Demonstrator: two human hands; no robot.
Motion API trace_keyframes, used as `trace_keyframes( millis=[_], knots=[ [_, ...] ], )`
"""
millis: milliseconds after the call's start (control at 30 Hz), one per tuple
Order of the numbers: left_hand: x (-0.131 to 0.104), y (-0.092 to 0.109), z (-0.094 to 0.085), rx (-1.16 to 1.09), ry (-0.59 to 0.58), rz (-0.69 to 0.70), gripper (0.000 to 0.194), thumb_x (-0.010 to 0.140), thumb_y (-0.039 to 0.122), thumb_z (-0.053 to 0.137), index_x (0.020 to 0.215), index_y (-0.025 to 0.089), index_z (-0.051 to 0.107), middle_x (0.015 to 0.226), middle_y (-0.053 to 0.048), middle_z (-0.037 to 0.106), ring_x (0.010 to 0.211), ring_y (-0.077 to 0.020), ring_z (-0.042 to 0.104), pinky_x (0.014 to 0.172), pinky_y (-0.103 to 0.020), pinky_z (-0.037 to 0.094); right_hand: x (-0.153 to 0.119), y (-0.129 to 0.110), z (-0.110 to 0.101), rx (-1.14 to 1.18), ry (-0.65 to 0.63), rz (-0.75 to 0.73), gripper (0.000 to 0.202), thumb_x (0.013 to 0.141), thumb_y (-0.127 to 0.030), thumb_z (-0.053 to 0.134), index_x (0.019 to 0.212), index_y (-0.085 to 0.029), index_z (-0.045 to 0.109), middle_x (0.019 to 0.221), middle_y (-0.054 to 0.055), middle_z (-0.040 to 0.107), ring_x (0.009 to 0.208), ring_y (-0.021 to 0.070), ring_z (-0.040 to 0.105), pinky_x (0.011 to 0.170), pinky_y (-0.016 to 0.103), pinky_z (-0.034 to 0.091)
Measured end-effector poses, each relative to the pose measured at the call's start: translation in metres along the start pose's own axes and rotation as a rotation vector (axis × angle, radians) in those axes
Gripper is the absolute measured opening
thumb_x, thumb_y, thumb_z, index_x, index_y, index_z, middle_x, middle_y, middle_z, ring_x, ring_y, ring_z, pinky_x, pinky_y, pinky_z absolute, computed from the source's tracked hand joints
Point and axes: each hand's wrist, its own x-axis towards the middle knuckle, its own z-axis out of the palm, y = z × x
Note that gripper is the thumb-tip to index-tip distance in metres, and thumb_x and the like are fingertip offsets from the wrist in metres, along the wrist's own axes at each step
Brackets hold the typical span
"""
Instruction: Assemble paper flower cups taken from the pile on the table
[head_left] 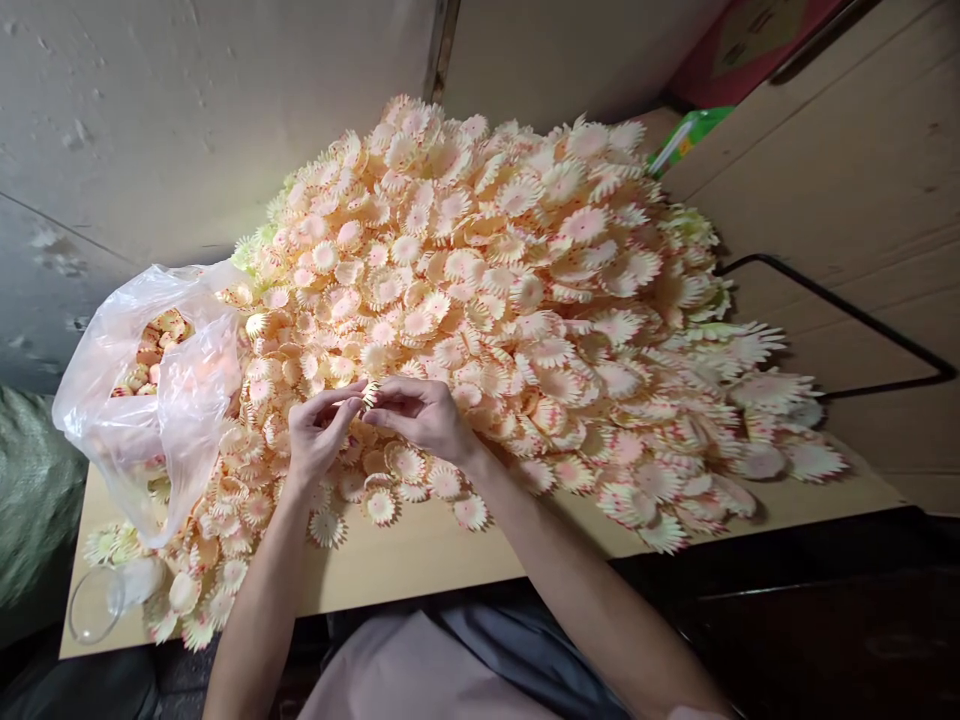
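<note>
Flower (370,396) at pile's (465,290) 7 o'clock, pinched btwn L hand (319,432) & R hand (431,418), both grips narrow. Many fanned in pile; compact pcs (171,325) in bag (199,385), hands' 10 o'clock.

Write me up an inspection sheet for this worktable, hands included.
Surface: pale wood-look tabletop, bare along parts of the front edge.
Job's things: large heap of cream-and-pink, fringed flower-like pieces; one small fringed cream piece at the fingertips.
Clutter: translucent white plastic bag with small pieces inside; clear round container near the left corner.
Grippers: left hand and right hand pinch the small piece.
Cables: nothing seen.
Surroundings: scuffed grey wall; bent black rod at right.
</note>
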Motion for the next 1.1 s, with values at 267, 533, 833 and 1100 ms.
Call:
trace_keyframes(
  millis=[267,533,833,1100],
  knots=[
    [-0.0001,-0.0021,0.0011,0.039,0.029,-0.003,0.019,0.081,0.035,0.072,0.088,0.018,0.078,0.098,-0.011,0.078,0.074,-0.0155,0.073,0.061,-0.022,0.058,-0.0005,-0.0012,-0.0035,-0.081,-0.039,-0.012,0.017,0.074,-0.033,0.082,0.085,-0.02,0.076,0.094,0.006,0.072,0.089,0.018,0.068,0.081,0.031,0.057],
    [0.0003,-0.0026,0.0017,0.056,0.047,-0.007,0.019,0.08,0.034,0.073,0.089,0.018,0.079,0.092,-0.009,0.079,0.062,-0.0119,0.069,0.052,-0.019,0.054,-0.0004,-0.0026,-0.0035,-0.14,-0.046,-0.027,0.016,0.079,-0.034,0.078,0.086,-0.02,0.077,0.096,0.007,0.072,0.09,0.0187,0.068,0.079,0.032,0.059],
    [0.0006,-0.0027,0.0012,0.098,0.039,0.017,0.019,0.081,0.032,0.073,0.092,0.018,0.079,0.087,-0.008,0.079,0.065,-0.0131,0.07,0.057,-0.02,0.056,-0.0023,-0.0043,-0.0049,-0.163,-0.094,-0.012,0.016,0.087,-0.032,0.069,0.092,-0.019,0.076,0.095,0.007,0.071,0.084,0.0171,0.067,0.075,0.031,0.059],
    [0.001,-0.0017,0.0017,0.103,0.04,0.013,0.019,0.081,0.032,0.073,0.092,0.018,0.079,0.088,-0.008,0.079,0.069,-0.0139,0.072,0.06,-0.022,0.057,-0.003,-0.0012,-0.0062,-0.181,-0.094,-0.017,0.018,0.087,-0.034,0.068,0.092,-0.019,0.076,0.094,0.007,0.071,0.086,0.0183,0.068,0.076,0.032,0.059]
  ],
)
